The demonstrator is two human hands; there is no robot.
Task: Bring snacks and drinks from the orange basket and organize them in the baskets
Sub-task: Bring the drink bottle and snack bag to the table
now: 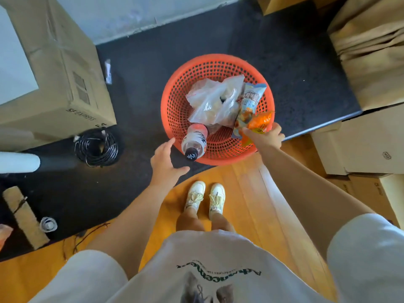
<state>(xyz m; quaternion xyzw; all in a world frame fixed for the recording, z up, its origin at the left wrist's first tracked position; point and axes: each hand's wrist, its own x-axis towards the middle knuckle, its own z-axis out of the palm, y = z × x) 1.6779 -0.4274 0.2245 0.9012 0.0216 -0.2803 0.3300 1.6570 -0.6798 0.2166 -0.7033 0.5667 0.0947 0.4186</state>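
Currently right hand (265, 137) clamped on orange snack bag (260, 123) at orange basket (175, 106) rim, left hand (165, 160) spread empty, just beside bottle (195, 139).

A large cardboard box (65, 68) (printed "SF EXPRESS") stands at the left on the dark mat (284, 68), a coil of black cable (96, 147) just beside it; folded brown cardboard (371, 51) is stacked at the right above pale boxes (363, 145); white sneakers (205, 197) rest on the wooden floor (247, 193)
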